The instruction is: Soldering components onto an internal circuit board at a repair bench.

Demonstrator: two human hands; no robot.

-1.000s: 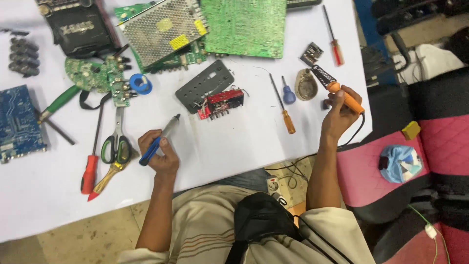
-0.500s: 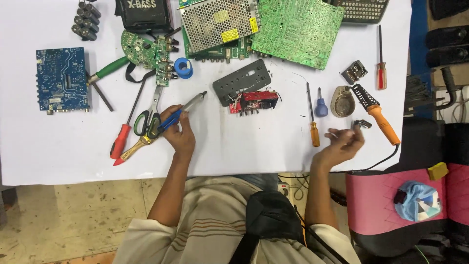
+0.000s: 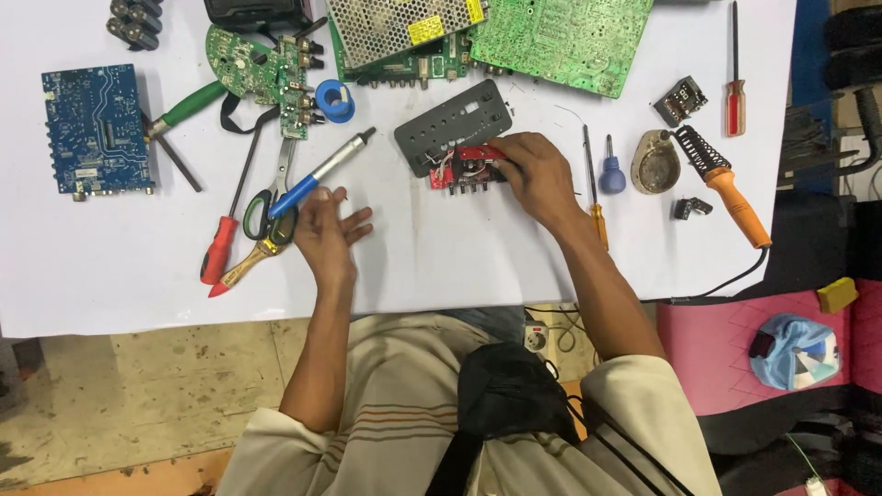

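My right hand (image 3: 537, 173) rests on a small red circuit board (image 3: 459, 168), with its fingers closed on the board's right end. The board is wired to a grey perforated panel (image 3: 453, 125) just above it. My left hand (image 3: 331, 230) lies palm-up on the white table (image 3: 441, 266) with its fingers apart and nothing in it. A blue-and-silver pen-shaped tool (image 3: 322, 173) lies just beyond its fingertips. An orange-handled soldering iron (image 3: 730, 193) lies on the table at the right, beside a round metal stand (image 3: 656, 163).
Green circuit boards (image 3: 560, 37) and a meshed metal box (image 3: 395, 26) line the far edge. A blue board (image 3: 96, 129) sits far left. Scissors (image 3: 268, 204) and several screwdrivers (image 3: 595, 197) lie around. A pink seat (image 3: 735, 354) stands right of the table.
My right hand set the soldering iron down and moved left onto the red board. My left hand let go of the blue-and-silver tool and opened.
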